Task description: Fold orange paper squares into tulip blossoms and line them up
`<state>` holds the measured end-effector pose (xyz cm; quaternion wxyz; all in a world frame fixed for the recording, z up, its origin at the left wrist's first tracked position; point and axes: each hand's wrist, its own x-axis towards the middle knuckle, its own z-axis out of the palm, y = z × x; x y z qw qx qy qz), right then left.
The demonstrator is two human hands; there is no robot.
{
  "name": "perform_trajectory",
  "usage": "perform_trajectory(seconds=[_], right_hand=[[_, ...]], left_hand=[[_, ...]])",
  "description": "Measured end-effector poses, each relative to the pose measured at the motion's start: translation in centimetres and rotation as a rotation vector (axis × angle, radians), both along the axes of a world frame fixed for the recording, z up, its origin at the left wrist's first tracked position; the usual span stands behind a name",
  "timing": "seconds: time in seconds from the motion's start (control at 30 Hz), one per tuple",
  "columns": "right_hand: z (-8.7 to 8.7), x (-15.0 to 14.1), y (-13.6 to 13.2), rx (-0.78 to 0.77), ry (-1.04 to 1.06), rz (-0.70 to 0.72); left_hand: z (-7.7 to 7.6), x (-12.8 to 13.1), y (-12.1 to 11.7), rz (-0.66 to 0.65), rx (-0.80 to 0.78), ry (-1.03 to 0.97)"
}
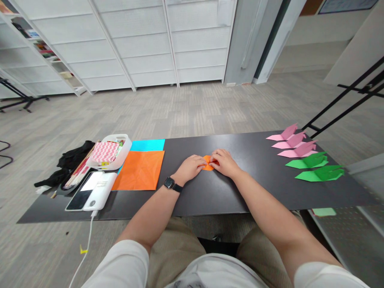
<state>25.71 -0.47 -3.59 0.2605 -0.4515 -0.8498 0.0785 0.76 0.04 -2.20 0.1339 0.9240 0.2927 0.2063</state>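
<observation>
We have a dark desk [207, 196] across most of the view, near edge partly behind our forearms. Orange sheet [141, 170] lies at left, hiding most of a blue sheet [148, 145]. White basket [128, 144] sits beside them — contents mostly buried under a pink-and-white zigzag pack [105, 153]. White device [100, 192] partly covers what looks like a phone [78, 199]; its cable [89, 236] gets cut off at the bottom. Far right: three pink folded papers [295, 142] and two green ones [321, 174], edges overlapping. Our left hand [192, 165] and right hand [224, 162] meet mid-desk, fingers of both pinching a small orange paper [207, 167] — they cover its sides, so we can't read the fold.
</observation>
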Motion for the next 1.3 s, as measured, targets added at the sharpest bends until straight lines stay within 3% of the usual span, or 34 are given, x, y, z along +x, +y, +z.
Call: perform_trajectory(seconds=[0.7, 1.0, 1.3], right_hand=[[0.5, 1.6, -0.2, -0.144, -0.043, -0.091], [0.6, 2.1, -0.2, -0.135, 0.057, -0.104], [-0.3, 1.1, 0.3, -0.147, -0.002, -0.102]], left_hand=[[0.1, -0.7, -0.2, 0.041, -0.042, 0.055], [-0.1, -0.7, -0.3, 0.036, -0.013, 0.073], [1.7, -0.7, -1.6, 0.068, -0.037, 0.063]])
